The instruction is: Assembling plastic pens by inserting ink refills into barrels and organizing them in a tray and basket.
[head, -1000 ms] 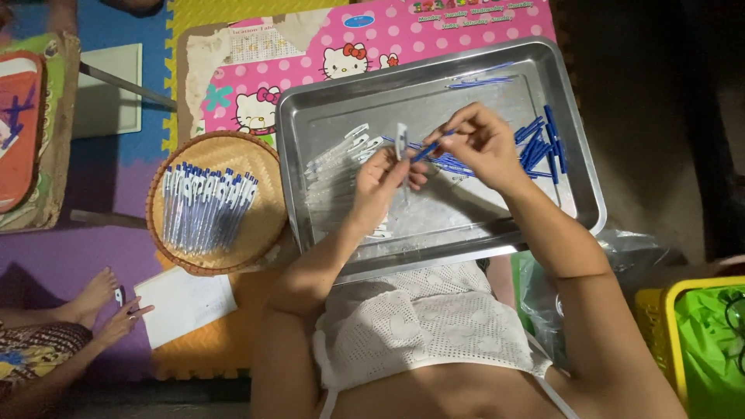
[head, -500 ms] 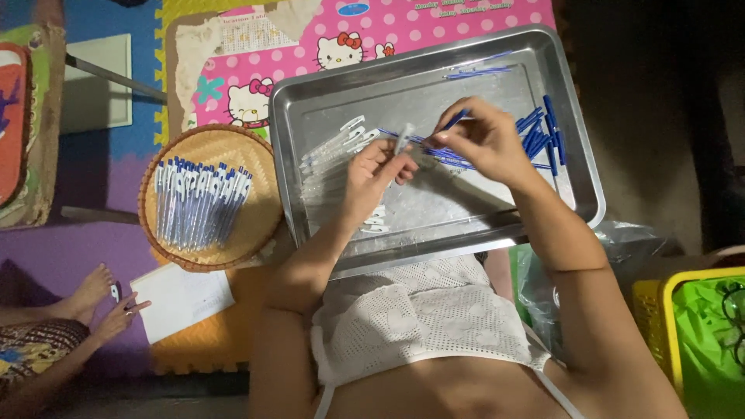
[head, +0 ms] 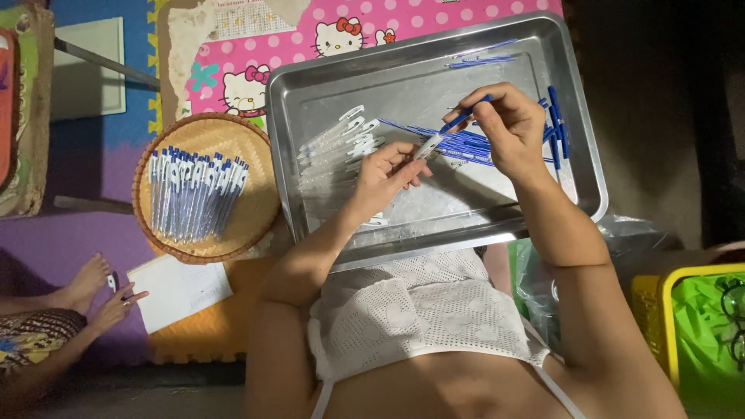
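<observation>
Feeding blue refill (head: 466, 118) into clear pen barrel (head: 425, 147) | right hand (head: 508, 124) pinches refill, now raised higher | left hand (head: 384, 172) grips barrel | steel tray (head: 434, 70) unmoved | assembly underway.

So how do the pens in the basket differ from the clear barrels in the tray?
The pens in the basket look assembled, white with blue ends, packed in a tidy row. The clear barrels in the tray look like bare see-through casings, lying looser on the metal. Both sets lie flat, roughly parallel.
</observation>
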